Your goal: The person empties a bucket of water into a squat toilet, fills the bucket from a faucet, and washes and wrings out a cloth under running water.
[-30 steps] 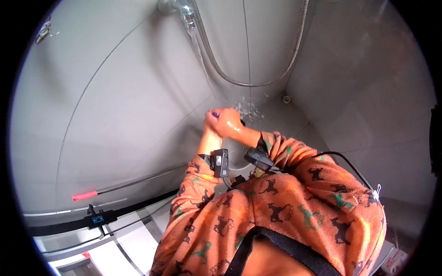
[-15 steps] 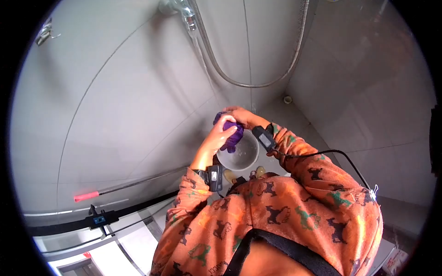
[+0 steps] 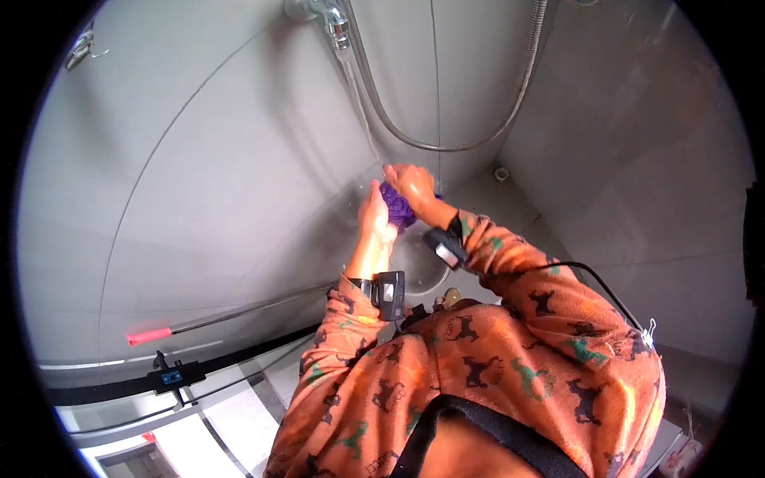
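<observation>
A wet purple cloth [image 3: 398,209] is bunched between my two hands, below the running tap [image 3: 338,33]. My left hand [image 3: 373,213] grips its left side, with the fingers pointing up. From above and the right, my right hand [image 3: 413,185] closes over the cloth, its fingers curled. A thin stream of water [image 3: 362,115] falls toward my hands. Under them stands a round pale basin [image 3: 434,275], partly hidden by my hands and forearms.
A metal shower hose [image 3: 430,147] loops down the wall from the tap. At the lower left lies a long rod with a pink handle [image 3: 150,336], near a black rail [image 3: 103,393]. A round drain fitting [image 3: 501,173] is in the corner.
Clasped together a second ago, my hands parted to show the purple cloth over the basin. Since then they have risen slightly toward the water stream, with the cloth between them.
</observation>
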